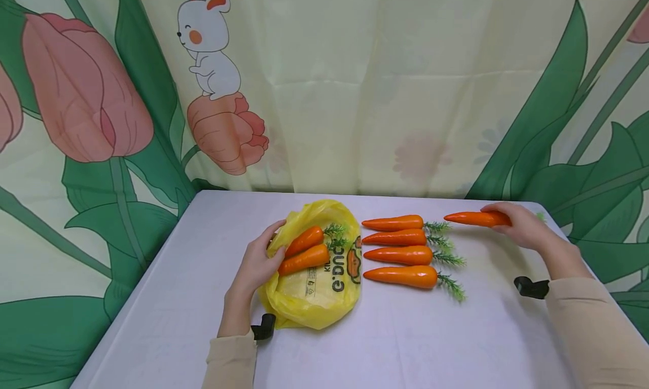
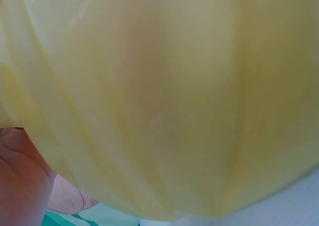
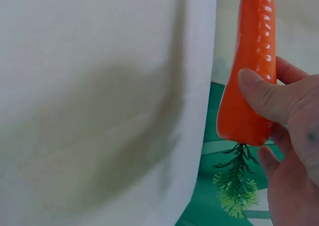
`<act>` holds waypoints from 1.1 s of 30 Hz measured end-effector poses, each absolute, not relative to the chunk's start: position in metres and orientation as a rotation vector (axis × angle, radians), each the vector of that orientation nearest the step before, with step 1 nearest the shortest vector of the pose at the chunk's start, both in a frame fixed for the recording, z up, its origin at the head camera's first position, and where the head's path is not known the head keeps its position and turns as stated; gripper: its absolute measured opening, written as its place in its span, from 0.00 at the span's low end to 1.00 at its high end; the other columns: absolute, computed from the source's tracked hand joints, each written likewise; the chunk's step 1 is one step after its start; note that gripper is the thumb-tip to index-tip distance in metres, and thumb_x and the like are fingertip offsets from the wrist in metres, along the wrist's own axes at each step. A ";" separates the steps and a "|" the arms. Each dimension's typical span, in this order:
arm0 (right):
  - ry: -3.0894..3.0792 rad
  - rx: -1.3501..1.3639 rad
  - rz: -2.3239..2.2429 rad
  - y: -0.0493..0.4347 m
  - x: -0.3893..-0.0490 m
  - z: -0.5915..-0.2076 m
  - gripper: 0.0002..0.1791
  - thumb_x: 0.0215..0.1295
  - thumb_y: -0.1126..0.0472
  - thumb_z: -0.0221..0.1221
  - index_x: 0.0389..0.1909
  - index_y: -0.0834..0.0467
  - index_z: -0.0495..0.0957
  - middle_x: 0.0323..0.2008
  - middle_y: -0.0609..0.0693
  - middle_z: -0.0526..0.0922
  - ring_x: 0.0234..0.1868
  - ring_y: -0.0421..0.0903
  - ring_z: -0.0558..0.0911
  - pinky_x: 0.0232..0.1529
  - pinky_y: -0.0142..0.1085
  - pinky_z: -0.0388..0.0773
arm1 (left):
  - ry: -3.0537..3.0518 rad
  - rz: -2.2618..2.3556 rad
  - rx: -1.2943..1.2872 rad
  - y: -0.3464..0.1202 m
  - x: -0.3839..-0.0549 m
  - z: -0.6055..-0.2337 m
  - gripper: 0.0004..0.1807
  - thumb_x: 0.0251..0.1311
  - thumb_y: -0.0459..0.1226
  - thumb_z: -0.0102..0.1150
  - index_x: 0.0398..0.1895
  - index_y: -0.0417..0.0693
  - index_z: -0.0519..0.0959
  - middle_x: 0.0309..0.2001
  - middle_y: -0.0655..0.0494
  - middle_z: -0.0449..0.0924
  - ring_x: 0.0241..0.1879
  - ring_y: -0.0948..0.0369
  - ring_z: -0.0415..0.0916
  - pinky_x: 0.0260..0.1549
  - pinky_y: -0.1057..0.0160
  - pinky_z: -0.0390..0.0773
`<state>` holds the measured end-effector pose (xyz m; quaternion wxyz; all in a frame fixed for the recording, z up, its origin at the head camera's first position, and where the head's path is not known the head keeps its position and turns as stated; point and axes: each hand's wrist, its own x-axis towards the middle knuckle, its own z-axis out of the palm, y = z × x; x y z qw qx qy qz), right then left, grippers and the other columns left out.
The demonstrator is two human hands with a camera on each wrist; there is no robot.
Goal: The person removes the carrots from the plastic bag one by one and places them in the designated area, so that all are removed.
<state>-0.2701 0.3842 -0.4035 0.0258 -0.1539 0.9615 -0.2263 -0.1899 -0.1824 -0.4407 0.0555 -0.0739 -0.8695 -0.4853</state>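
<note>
My right hand (image 1: pixel 522 225) grips an orange carrot (image 1: pixel 474 219) by its thick end, above the table's far right side. In the right wrist view, thumb and fingers pinch that carrot (image 3: pixel 251 71), its green leafy top (image 3: pixel 237 186) hanging free. My left hand (image 1: pixel 258 262) holds the left rim of a yellow plastic bag (image 1: pixel 314 313), thumb on the inner side. Two carrots (image 1: pixel 304 259) with green tops lie in the bag's mouth. The yellow bag (image 2: pixel 164 101) fills most of the left wrist view and hides the left fingers.
Several carrots (image 1: pixel 400 275) lie in a column right of the bag, tips pointing left. All rest on a white-covered table (image 1: pixel 405 338). Behind its far edge hangs a printed curtain (image 1: pixel 329 96) with tulips and a rabbit. A black wrist mount (image 1: pixel 531 287) sits at the right cuff.
</note>
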 end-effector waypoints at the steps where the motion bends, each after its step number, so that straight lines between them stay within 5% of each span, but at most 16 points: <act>1: 2.967 -0.465 -0.702 0.386 -0.270 -0.405 0.24 0.63 0.77 0.60 0.60 0.72 0.71 0.55 0.74 0.72 0.52 0.69 0.69 0.57 0.70 0.63 | -2.639 -1.473 -0.224 -0.182 -0.190 -0.440 0.32 0.65 0.30 0.59 0.73 0.54 0.68 0.55 0.46 0.79 0.51 0.51 0.77 0.53 0.48 0.79; 33: 2.880 -0.315 -0.617 0.402 -0.275 -0.430 0.27 0.63 0.76 0.60 0.63 0.73 0.68 0.60 0.77 0.67 0.57 0.75 0.64 0.60 0.72 0.59 | -2.640 -1.464 -0.253 -0.183 -0.191 -0.439 0.32 0.65 0.30 0.58 0.74 0.52 0.67 0.54 0.46 0.79 0.51 0.51 0.77 0.53 0.48 0.79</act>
